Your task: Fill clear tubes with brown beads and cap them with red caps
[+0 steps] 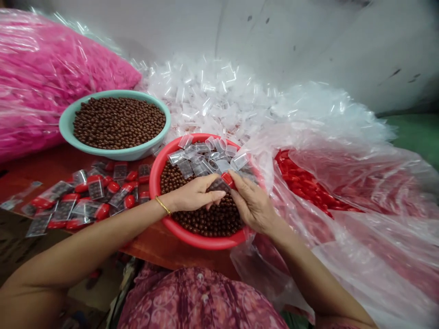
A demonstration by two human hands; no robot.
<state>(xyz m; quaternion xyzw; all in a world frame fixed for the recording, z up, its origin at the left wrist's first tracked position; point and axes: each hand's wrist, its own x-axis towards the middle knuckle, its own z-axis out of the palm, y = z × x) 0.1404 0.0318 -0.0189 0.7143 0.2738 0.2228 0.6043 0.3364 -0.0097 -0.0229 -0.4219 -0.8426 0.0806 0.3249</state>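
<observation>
Our left hand (pixel 195 194) and right hand (pixel 252 205) pinch one small packet (pixel 219 184) between them.
Both hands close their fingertips on the packet, which has a red cap and hangs just above the brown balls (pixel 209 219) in the red bowl (pixel 192 235). Empty sachets (pixel 202 157) lie on top at the bowl's far side. Filled packets (pixel 85 196) lie on the bench (pixel 51 164) beside a teal bowl (pixel 68 125).

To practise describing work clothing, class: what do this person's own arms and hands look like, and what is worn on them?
Neither the left hand nor the right hand wears a glove, and no sleeves come into view. A thin gold bangle circles the left wrist. No ring or watch shows on either side.
</observation>
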